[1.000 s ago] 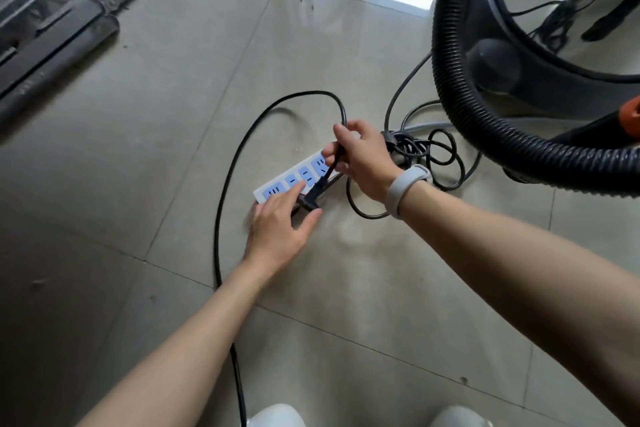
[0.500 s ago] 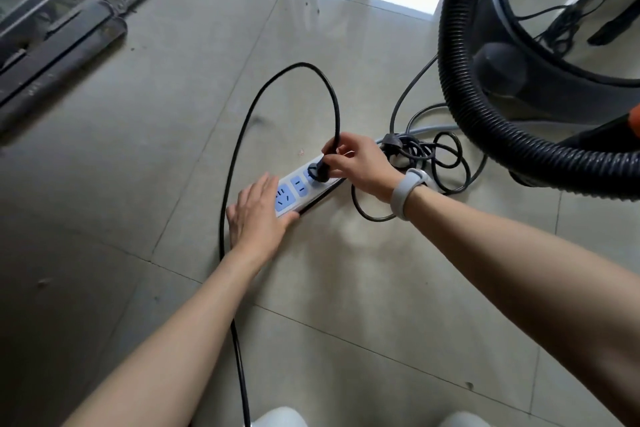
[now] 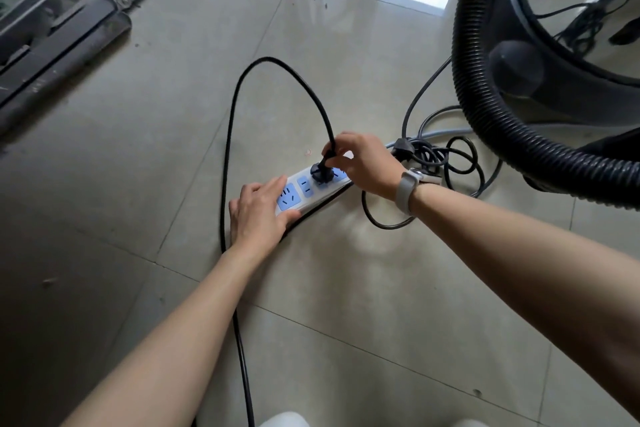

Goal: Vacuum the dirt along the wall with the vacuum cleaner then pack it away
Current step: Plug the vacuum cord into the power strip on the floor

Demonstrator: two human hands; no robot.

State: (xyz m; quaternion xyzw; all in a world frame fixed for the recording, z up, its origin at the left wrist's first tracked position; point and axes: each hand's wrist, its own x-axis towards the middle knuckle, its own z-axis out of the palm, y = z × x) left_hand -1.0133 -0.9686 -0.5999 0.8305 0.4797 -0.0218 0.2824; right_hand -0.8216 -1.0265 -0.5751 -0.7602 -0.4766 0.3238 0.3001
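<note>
The right hand (image 3: 363, 166) pinches the cord (image 3: 231, 135) just above the plug (image 3: 320, 170), which sits in a socket of the power strip (image 3: 308, 189) directly under the fingertips. The left hand (image 3: 258, 215) lies flat, fingers straight, pressing the strip's near end to the floor (image 3: 173, 132). The plug is small, rigid and probably grips tightly; better held by its body than the limp cord. The light strip would slide if not held down. The vacuum (image 3: 540, 73) stands beyond the right wrist.
</note>
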